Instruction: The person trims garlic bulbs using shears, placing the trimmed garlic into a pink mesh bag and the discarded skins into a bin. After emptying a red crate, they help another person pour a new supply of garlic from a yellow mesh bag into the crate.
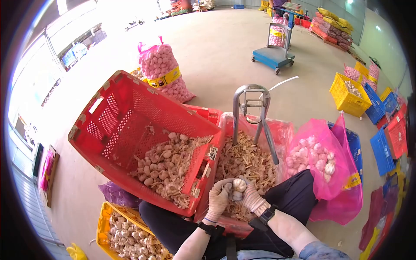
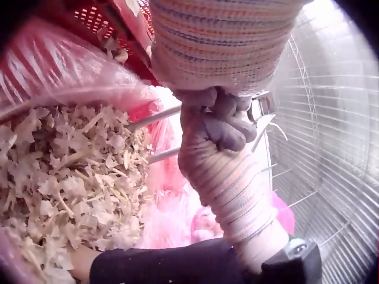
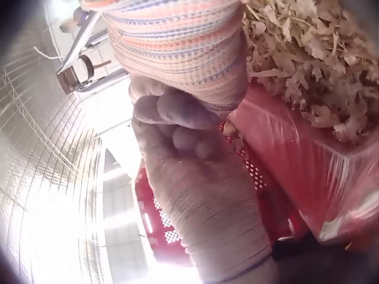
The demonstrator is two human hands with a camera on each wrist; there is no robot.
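Observation:
Both hands wear striped knit gloves with grey coated fingers, and they meet over a lined red crate (image 1: 225, 119). Between them a pale garlic bulb (image 1: 239, 185) shows in the head view. My left hand (image 1: 219, 198) grips it from the left with curled fingers. From the other side, my right hand (image 1: 255, 199) pinches it. In the left wrist view the right hand (image 2: 216, 160) has its fingers bent against the left; the right wrist view shows the left hand (image 3: 195, 154). Fingers hide the bulb in both wrist views. Dry peel and stalks (image 1: 242, 162) lie below.
A metal-handled cutter (image 1: 252, 102) stands in the lined crate. Left, a tilted red crate (image 1: 130, 102) holds garlic bulbs (image 1: 162, 160); below it is a yellow crate (image 1: 102, 225) of bulbs. A pink mesh bag (image 1: 314, 160) of garlic sits right. A blue platform scale (image 1: 271, 57) stands farther back.

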